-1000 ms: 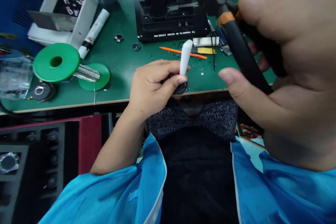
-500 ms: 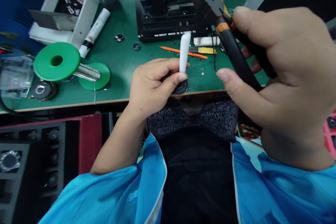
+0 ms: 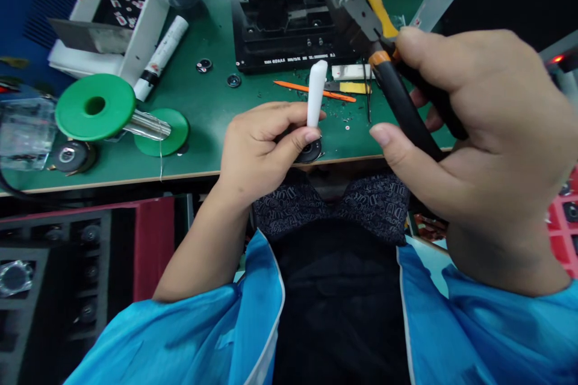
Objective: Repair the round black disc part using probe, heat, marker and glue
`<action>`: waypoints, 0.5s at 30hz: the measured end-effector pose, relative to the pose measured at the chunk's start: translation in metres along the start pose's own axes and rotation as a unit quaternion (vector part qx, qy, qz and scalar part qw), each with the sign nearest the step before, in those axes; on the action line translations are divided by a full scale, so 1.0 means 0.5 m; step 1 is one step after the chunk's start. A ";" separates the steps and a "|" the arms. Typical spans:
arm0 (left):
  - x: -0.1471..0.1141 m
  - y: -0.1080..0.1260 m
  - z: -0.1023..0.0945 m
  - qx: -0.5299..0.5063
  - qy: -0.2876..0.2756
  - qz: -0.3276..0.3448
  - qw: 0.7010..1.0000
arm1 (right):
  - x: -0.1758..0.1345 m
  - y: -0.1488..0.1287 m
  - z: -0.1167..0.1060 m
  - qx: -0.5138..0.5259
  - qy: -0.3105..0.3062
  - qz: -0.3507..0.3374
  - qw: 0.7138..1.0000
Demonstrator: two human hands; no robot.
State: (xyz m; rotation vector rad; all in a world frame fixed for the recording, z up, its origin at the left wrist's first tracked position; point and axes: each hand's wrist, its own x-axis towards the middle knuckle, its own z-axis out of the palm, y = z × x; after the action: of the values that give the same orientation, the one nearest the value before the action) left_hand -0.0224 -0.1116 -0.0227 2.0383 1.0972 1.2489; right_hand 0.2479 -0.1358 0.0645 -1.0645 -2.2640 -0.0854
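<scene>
My left hand (image 3: 262,147) pinches a white rod with a rounded tip (image 3: 317,93), held nearly upright at the front edge of the bench. A round black part (image 3: 310,151) shows just below those fingertips; whether the rod touches it I cannot tell. In my right hand (image 3: 492,114) is a pair of pliers (image 3: 361,18) with black and orange handles. Its jaws point up and to the left, above and to the right of the rod. Part of the far handle is hidden behind my fingers.
A black fixture (image 3: 289,30) stands at the back of the green bench (image 3: 212,126). An orange stick (image 3: 311,91) and a yellow-ended blade (image 3: 354,88) lie before it. To the left are a solder spool (image 3: 94,107), a marker (image 3: 162,57) and a white box (image 3: 151,27).
My right hand and the pliers have shifted slightly down and to the left. The left hand keeps its pinch on the white rod, almost unmoved.
</scene>
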 end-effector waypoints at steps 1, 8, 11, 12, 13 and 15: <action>0.000 0.000 0.000 0.000 0.001 0.003 1.000 | 0.000 0.000 0.001 0.002 0.001 -0.002 1.000; 0.002 0.001 0.002 -0.004 -0.001 0.024 1.000 | -0.001 0.001 0.000 0.011 -0.003 0.000 1.000; 0.003 -0.003 0.004 -0.012 0.003 0.040 0.999 | -0.002 -0.003 -0.001 -0.002 -0.012 -0.010 1.000; 0.003 -0.004 0.004 -0.013 0.004 0.044 0.999 | -0.002 -0.005 -0.001 -0.008 -0.013 -0.011 1.000; 0.003 -0.005 0.004 -0.013 0.003 0.044 0.999 | -0.003 -0.008 -0.001 -0.013 -0.010 -0.010 1.000; 0.003 -0.004 0.004 -0.011 -0.001 0.043 0.999 | -0.002 -0.017 -0.001 -0.018 -0.011 0.000 1.000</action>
State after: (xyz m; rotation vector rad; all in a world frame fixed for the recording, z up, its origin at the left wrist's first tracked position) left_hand -0.0212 -0.1092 -0.0244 2.0896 1.0009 1.2940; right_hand 0.2429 -0.1424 0.0660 -1.0889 -2.2908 -0.1159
